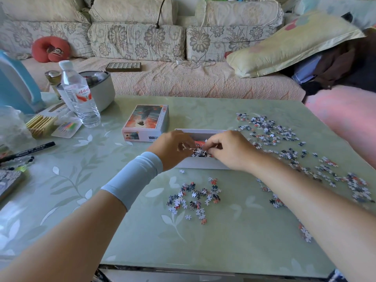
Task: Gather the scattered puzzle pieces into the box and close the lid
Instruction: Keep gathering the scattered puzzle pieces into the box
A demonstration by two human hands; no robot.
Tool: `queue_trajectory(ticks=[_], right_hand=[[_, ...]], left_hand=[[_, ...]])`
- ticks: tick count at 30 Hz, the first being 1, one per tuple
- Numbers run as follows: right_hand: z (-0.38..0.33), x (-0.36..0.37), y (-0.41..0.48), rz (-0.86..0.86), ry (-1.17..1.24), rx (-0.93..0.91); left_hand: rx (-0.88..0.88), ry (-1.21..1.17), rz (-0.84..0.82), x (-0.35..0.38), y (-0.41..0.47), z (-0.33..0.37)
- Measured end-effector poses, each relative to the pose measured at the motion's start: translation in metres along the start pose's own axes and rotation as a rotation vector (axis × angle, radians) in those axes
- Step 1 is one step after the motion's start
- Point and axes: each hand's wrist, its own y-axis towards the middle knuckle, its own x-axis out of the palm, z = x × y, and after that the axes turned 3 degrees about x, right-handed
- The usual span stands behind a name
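puzzle pieces [270, 131] lie in a wide scatter across the right side of the frame, running from mid-right down toward the lower right edge, with a smaller heap [193, 197] at lower centre on the table [142, 231]. the box [201, 131] stands open at the centre of the frame, some pieces already inside it, and its lid [145, 121] sits just to the upper left of it, picture side up.

both hands are over the open box. the left hand [173, 148] has its fingers curled in, with a few pieces showing in the hollow of the grip; the right hand [230, 149] has its fingers bunched and pinching pieces just above the pile inside.

the step in hand looks like dropping a handful into the box. to do it well, the hands should be low and well inside the walls when the fingers loosen, so that light pieces do not bounce over the rim. i would spread the fingers fully and brush the palms, since small pieces cling. for what follows, sweeping the right-hand scatter into a heap with the edge of the hand would likely beat pinching. much is left out, so the task seems early, and the lid should wait.
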Motion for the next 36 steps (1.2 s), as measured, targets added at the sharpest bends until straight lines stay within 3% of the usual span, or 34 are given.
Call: queue_trajectory(ticks=[5, 8, 16, 21, 25, 32, 36], right_hand=[[-0.008, 0.013, -0.02, -0.397, -0.319, 0.015], [-0.003, 0.024, -0.029, -0.484, -0.48, 0.034], [-0.011, 0.02, -0.042, -0.519, -0.305, 0.047], [-0.009, 0.012, -0.053, -0.527, -0.417, 0.148], [-0.01, 0.024, -0.055, -0.514, -0.357, 0.124], [-0.005, 0.04, -0.047, -0.338, -0.074, 0.145], [-0.002, 0.027, -0.042, -0.299, -0.105, 0.107]], left_hand=[[-0.025, 0.098, -0.306, 0.002, -0.023, 0.004], [-0.025, 0.192, -0.421, 0.01, -0.035, 0.003], [-0.079, 0.101, -0.502, 0.011, -0.052, 0.016], [-0.065, 0.253, -0.585, 0.018, -0.065, 0.029], [-0.059, 0.316, -0.501, 0.034, -0.069, 0.037], [-0.096, 0.133, -0.386, 0.034, -0.057, 0.021], [-0.129, 0.155, -0.402, 0.023, -0.056, 0.016]])
